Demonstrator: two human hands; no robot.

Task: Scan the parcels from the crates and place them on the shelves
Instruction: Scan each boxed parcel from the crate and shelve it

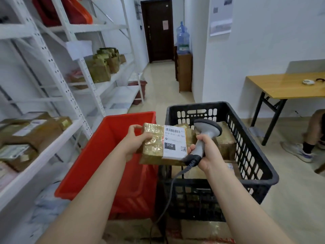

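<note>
One parcel (pixel 154 147), mid-frame in the head view between the red crate (pixel 112 155) and the black crate (pixel 249 155), is gripped at its left edge by the left hand (pixel 136 140). The right hand (pixel 205 152) is wrapped round the scanner (pixel 207 128). Tape-wrapped and boxy, the parcel looks stiff, light and rather slick, so hold opposite edges, clear of the label (pixel 174 141).

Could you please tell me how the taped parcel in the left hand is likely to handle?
Probably stiff: the parcel keeps flat faces and square edges in the left hand. Likely light, since that hand seems to hold it alone by one end. Its glossy surface may be slightly slippery.
</note>
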